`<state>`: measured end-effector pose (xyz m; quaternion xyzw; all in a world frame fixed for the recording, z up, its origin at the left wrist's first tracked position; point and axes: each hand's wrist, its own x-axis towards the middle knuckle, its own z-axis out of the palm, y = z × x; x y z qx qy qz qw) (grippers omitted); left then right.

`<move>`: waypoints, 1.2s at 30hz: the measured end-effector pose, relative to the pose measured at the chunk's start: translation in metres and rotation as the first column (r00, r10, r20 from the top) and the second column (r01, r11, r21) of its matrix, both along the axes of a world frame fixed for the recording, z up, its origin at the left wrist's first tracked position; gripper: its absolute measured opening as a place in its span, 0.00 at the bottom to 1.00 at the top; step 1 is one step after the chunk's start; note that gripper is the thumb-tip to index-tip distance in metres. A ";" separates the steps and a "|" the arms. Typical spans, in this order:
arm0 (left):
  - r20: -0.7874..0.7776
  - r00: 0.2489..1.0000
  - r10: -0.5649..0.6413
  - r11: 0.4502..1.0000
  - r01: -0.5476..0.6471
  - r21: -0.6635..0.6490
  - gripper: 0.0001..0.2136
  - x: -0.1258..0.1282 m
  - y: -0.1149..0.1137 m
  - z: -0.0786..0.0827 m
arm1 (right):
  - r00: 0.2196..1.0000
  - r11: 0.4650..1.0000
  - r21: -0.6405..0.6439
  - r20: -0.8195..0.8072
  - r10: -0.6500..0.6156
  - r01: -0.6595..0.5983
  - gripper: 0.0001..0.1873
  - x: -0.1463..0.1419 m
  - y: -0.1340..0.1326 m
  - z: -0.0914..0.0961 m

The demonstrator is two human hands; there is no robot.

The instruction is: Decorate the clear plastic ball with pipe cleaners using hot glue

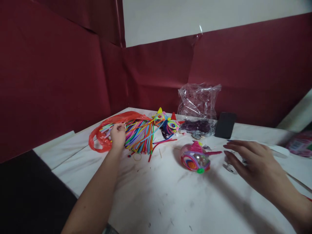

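My left hand (pixel 118 136) is over the near-left side of a heap of colourful pipe cleaners (pixel 140 136), its fingers curled together. Whatever they pinch, if anything, is too small to make out. The heap lies partly on a red plastic bag (pixel 99 143). My right hand (pixel 255 164) hovers with fingers stretched, holding nothing. Left of its fingertips, apart from them, a round ornament (pixel 195 159) wrapped in pink and purple pipe cleaners sits on the table; it has a pink pointed ear, a green button-like spot and a pink stalk pointing right.
Two similar decorated ornaments, one with a yellow ear (pixel 159 116) and one with a red ear (pixel 173 125), stand behind. A clear plastic bag (pixel 198 100), a black phone-like slab (pixel 225 125), a white tool (pixel 278 151) and a rubber band (pixel 137 157) lie on the marbled table (pixel 156 191).
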<state>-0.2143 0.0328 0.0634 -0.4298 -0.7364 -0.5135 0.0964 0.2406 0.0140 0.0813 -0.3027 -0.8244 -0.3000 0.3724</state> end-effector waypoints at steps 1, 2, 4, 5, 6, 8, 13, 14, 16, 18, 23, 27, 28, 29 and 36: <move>-0.015 1.000 -0.011 1.000 0.010 -0.012 0.14 0.000 0.000 -0.001 | 1.000 1.000 -0.006 0.004 0.008 -0.008 0.13 -0.001 0.001 -0.001; -0.035 0.999 -0.035 0.999 0.034 -0.033 0.14 0.002 0.000 -0.004 | 1.000 1.000 -0.013 0.006 0.015 -0.015 0.13 -0.002 0.001 -0.002; -0.083 0.988 -0.126 0.988 0.117 -0.104 0.13 0.012 0.001 -0.009 | 1.000 0.999 -0.030 -0.005 0.022 -0.022 0.12 -0.004 0.000 -0.003; -0.109 0.977 -0.185 0.974 0.168 -0.151 0.12 0.018 0.001 -0.013 | 0.999 0.999 -0.040 -0.021 0.024 -0.025 0.12 -0.006 -0.001 -0.003; -0.134 0.961 -0.243 0.956 0.213 -0.202 0.11 0.026 0.001 -0.016 | 0.999 0.999 -0.048 -0.040 0.024 -0.026 0.12 -0.007 -0.003 -0.003; -0.184 0.925 -0.331 0.915 0.267 -0.302 0.09 0.039 0.001 -0.022 | 0.996 0.997 -0.067 -0.085 0.026 -0.032 0.10 -0.010 -0.006 -0.001; -0.258 0.893 -0.369 0.847 0.208 -0.489 0.08 0.053 0.001 -0.023 | 0.997 0.994 -0.111 -0.074 -0.012 0.004 0.06 -0.014 -0.011 0.005; -0.269 0.895 -0.357 0.839 0.180 -0.513 0.09 0.053 0.001 -0.020 | 0.998 0.992 -0.124 -0.068 -0.008 -0.001 0.06 -0.014 -0.012 0.005; -0.286 0.905 -0.315 0.826 0.113 -0.552 0.11 0.051 -0.002 -0.013 | 0.998 0.990 -0.142 -0.065 0.012 -0.021 0.06 -0.014 -0.012 0.006; -0.311 0.917 -0.249 0.820 0.029 -0.571 0.12 0.049 -0.005 -0.004 | 0.997 0.988 -0.145 -0.062 0.036 -0.045 0.06 -0.013 -0.011 0.005; -0.372 0.921 -0.118 0.771 -0.151 -0.619 0.12 0.036 -0.012 0.009 | 0.996 0.991 -0.115 -0.056 0.068 -0.074 0.06 -0.011 -0.006 0.000; -0.273 0.943 -0.192 0.653 -0.085 -0.752 0.04 0.022 -0.015 0.007 | 0.996 0.989 -0.131 -0.059 0.068 -0.075 0.07 -0.011 -0.005 -0.002; -0.243 0.945 -0.221 0.631 -0.052 -0.774 0.02 0.020 -0.016 0.005 | 0.996 0.989 -0.129 -0.055 0.071 -0.078 0.07 -0.012 -0.005 -0.003; -0.215 0.945 -0.247 0.614 -0.019 -0.789 0.02 0.018 -0.017 0.003 | 0.996 0.989 -0.125 -0.049 0.074 -0.080 0.07 -0.012 -0.005 -0.003; -0.168 0.954 -0.248 0.740 0.075 -0.669 0.09 0.026 -0.016 -0.001 | 0.996 0.990 -0.119 -0.048 0.075 -0.080 0.08 -0.015 -0.006 -0.003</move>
